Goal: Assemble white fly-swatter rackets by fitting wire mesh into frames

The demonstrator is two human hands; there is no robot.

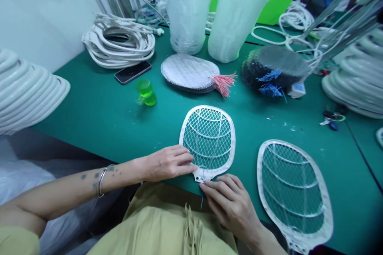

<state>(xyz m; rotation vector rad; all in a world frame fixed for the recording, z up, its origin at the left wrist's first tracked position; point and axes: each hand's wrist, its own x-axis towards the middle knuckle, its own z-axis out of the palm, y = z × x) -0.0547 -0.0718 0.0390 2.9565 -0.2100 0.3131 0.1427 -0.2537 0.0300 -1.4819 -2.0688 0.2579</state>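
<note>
In front of me on the green table lies a white mosquito swatter frame [232, 143] with a mesh panel in it. Its narrow neck points towards my body. My left hand [169, 163] grips the lower left rim, fingers together and thumb near the neck. My right hand [229, 201] is closed at the neck's end, its thumb and fingertips pinched there. A thin blue wire [202, 200] hangs from the neck beside those fingertips. To the right rests a second white swatter frame [328, 211], with curved ribs, touched by neither hand.
Mesh panels with pink wires [191, 72] are stacked ahead; a darker stack with blue wires [275, 61] lies right of them. Also around are a green jelly-like container [146, 92], a phone [132, 73], keys [332, 120], piled white frames [119, 44] and tall wrapped rolls [190, 8].
</note>
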